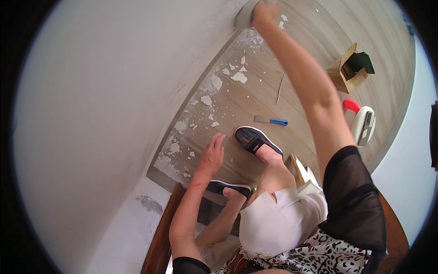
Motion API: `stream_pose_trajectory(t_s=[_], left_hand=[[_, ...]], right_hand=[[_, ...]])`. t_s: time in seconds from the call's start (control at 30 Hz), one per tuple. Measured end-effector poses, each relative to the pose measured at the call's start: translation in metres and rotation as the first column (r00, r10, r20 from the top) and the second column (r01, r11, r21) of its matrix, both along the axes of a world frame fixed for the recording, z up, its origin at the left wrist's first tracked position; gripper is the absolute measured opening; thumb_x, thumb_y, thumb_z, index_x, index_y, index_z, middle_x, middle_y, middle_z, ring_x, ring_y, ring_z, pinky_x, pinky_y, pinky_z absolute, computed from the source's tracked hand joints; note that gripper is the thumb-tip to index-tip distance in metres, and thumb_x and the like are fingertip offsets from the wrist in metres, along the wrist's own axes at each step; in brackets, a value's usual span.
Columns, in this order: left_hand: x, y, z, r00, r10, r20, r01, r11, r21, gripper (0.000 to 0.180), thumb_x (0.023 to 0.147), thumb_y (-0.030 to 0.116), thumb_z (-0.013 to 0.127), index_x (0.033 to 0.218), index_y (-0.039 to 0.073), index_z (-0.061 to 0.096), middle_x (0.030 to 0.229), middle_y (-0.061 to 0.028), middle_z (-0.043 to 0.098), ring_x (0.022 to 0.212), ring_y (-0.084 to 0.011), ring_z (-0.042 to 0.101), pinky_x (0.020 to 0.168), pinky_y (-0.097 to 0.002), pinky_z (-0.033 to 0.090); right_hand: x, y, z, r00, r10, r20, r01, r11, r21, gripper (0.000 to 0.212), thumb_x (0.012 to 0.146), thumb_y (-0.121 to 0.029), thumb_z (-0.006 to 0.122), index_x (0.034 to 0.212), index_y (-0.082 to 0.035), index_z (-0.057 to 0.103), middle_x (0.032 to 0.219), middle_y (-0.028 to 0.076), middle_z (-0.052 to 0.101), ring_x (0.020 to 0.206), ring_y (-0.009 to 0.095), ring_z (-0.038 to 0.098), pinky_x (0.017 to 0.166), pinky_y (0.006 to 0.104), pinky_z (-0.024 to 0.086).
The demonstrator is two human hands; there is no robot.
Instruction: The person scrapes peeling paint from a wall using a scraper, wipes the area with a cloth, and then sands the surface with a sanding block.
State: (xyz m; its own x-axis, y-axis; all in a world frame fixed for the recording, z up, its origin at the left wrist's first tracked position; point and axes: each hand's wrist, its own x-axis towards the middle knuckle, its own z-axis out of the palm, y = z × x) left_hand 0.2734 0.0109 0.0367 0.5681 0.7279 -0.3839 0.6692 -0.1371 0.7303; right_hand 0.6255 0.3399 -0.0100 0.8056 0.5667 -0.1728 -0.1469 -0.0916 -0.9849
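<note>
At the far end of the floor my right hand (266, 13) is closed at the edge of a pale grey, rounded thing (245, 17) by the foot of the wall; its kind is too blurred to tell. Nearer, my left hand (212, 157) hangs over the floor by the wall, fingers stretched out and holding nothing. White flakes of paint or plaster (239, 77) and dust lie along the wall's base. A scraper with a blue handle (279, 122) lies on the floor beyond my shoe.
The pale wall (100, 105) rises on the left. On the right stand an opened cardboard box (337, 78) and a white object (363, 119) beside a red curved piece (351, 105). A thin strip (280, 89) lies mid-floor. My shoes (254, 138) are close to the flakes.
</note>
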Motion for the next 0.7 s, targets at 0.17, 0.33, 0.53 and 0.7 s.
stream_pose_trajectory(t_s=[0.17,0.33,0.53,0.7], left_hand=[[-0.01,-0.005,0.01,0.998,-0.019,-0.057,0.019,1.0,0.01,0.046,0.083,0.002,0.054,0.128,0.002,0.041,0.129,-0.0195,0.046,0.116,-0.038,0.048,0.096,-0.0444,0.042],[-0.015,-0.013,0.015,0.973,-0.179,-0.143,0.182,0.983,0.015,0.048,0.082,0.004,0.057,0.127,0.003,0.043,0.125,-0.0166,0.049,0.112,-0.036,0.051,0.092,-0.0444,0.044],[-0.046,-0.022,0.014,0.952,-0.206,-0.224,0.218,0.976,0.027,0.047,0.081,0.005,0.058,0.126,0.003,0.045,0.121,-0.0158,0.052,0.11,-0.0363,0.052,0.09,-0.0451,0.043],[-0.061,-0.028,0.027,0.985,-0.009,-0.171,0.009,1.0,0.001,0.047,0.081,0.004,0.059,0.126,0.003,0.044,0.122,-0.0178,0.051,0.109,-0.0365,0.052,0.091,-0.0447,0.043]], right_hand=[[-0.194,-0.106,0.012,0.955,0.252,0.157,-0.219,0.955,-0.201,0.047,0.091,-0.012,0.049,0.133,0.008,0.038,0.128,0.03,0.046,0.122,0.043,0.041,0.102,0.0437,0.034],[-0.287,-0.193,0.024,0.909,0.401,0.111,-0.377,0.907,-0.189,0.046,0.091,-0.018,0.056,0.129,0.005,0.043,0.122,0.026,0.051,0.115,0.039,0.05,0.098,0.0418,0.039],[-0.269,-0.227,0.012,0.883,0.465,0.062,-0.455,0.881,-0.127,0.04,0.091,-0.02,0.058,0.124,0.001,0.049,0.118,0.015,0.057,0.106,0.025,0.055,0.089,0.0357,0.045],[-0.209,-0.14,0.093,0.91,0.277,-0.309,-0.147,0.912,0.384,0.039,0.089,-0.018,0.06,0.122,0.0,0.048,0.111,0.01,0.057,0.099,0.021,0.054,0.089,0.0332,0.043]])
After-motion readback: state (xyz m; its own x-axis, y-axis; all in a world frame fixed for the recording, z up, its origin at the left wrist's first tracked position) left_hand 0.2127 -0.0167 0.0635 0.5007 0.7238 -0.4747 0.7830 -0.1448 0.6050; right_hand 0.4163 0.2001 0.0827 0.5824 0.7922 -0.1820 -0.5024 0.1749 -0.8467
